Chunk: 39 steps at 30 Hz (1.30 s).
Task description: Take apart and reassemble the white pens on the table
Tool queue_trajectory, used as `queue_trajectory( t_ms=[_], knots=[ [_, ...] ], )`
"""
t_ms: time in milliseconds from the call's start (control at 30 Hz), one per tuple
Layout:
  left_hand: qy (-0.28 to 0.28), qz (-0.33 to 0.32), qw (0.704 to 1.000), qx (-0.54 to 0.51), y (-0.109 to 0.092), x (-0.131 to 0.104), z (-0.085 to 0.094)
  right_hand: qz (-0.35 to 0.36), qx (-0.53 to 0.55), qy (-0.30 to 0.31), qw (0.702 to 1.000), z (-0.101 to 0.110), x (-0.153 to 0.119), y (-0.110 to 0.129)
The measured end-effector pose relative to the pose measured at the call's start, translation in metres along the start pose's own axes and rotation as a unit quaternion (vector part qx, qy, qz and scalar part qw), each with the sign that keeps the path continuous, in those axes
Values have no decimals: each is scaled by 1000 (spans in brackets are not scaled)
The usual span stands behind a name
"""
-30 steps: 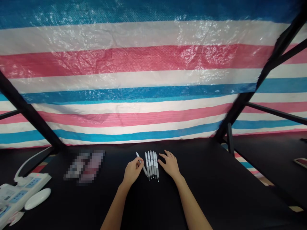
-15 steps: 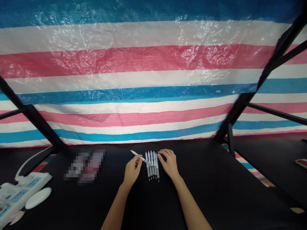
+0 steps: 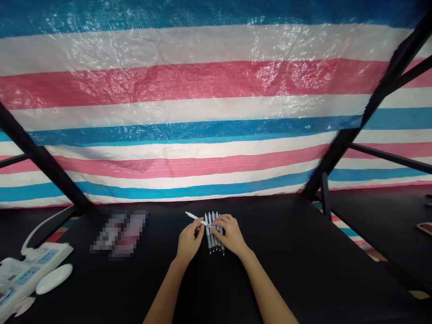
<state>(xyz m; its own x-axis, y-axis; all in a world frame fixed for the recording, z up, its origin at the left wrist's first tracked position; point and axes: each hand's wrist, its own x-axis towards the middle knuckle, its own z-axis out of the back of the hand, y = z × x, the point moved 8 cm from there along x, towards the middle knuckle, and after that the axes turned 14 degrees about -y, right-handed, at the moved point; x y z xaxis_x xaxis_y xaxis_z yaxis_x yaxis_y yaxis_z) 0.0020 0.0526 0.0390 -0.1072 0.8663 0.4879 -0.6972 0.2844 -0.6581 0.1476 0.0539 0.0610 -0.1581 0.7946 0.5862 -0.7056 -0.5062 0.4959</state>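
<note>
Pen (image 3: 204, 222) slants across the row of pens (image 3: 212, 240) on the tabletop (image 3: 303, 261), left hand (image 3: 189, 239) pinching it midway, right hand (image 3: 232, 236) apparently pinching its nearer end, a two-handed step likely calling for steadiness next.

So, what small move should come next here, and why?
Probably a firm pinch by the right hand on the grey end of the slim white-and-grey pen: its fingertips are right at that end, while the left hand holds the pen slanted over a row of similar white-and-grey pens.
</note>
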Motion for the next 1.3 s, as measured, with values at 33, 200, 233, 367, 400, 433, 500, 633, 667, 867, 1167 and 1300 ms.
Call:
queue_trajectory(
  t_ms=[33, 200, 233, 367, 400, 433, 500, 633, 667, 867, 1167, 1300],
  knots=[
    [1, -1, 1000, -3, -1, 0, -1, -2, -1, 3, 1000, -1, 0, -1],
    [-29, 7, 999, -36, -2, 2, 8, -32, 4, -15, 999, 4, 3, -14],
    [-48, 18, 998, -40, 1, 4, 13, -44, 7, -27, 999, 7, 3, -18],
    [-103, 47, 992, -53, 9, 9, 28, -82, 33, -75, 993, 18, 6, -30],
    [-98, 41, 993, -59, 8, 10, 28, -85, 41, -80, 992, 20, 6, -31],
    [-87, 30, 994, -64, 5, 10, 27, -87, 47, -82, 992, 20, 6, -32],
    [-56, 7, 996, -70, -1, 9, 22, -93, 57, -84, 990, 21, 7, -33],
    [-45, -3, 996, -79, -7, 6, 21, -129, 94, -77, 984, 16, 5, -33],
    [-57, 4, 995, -82, -6, 7, 24, -139, 105, -71, 982, 13, 4, -32],
    [-197, 78, 973, -97, 12, 10, 54, -68, 109, 15, 992, -10, 0, 10],
    [-209, 98, 968, -98, 18, 11, 56, 13, 54, 51, 997, -15, -2, 26],
    [-170, 86, 974, -119, 14, 12, 48, 3, 35, 48, 998, -9, -1, 16]
  ],
)
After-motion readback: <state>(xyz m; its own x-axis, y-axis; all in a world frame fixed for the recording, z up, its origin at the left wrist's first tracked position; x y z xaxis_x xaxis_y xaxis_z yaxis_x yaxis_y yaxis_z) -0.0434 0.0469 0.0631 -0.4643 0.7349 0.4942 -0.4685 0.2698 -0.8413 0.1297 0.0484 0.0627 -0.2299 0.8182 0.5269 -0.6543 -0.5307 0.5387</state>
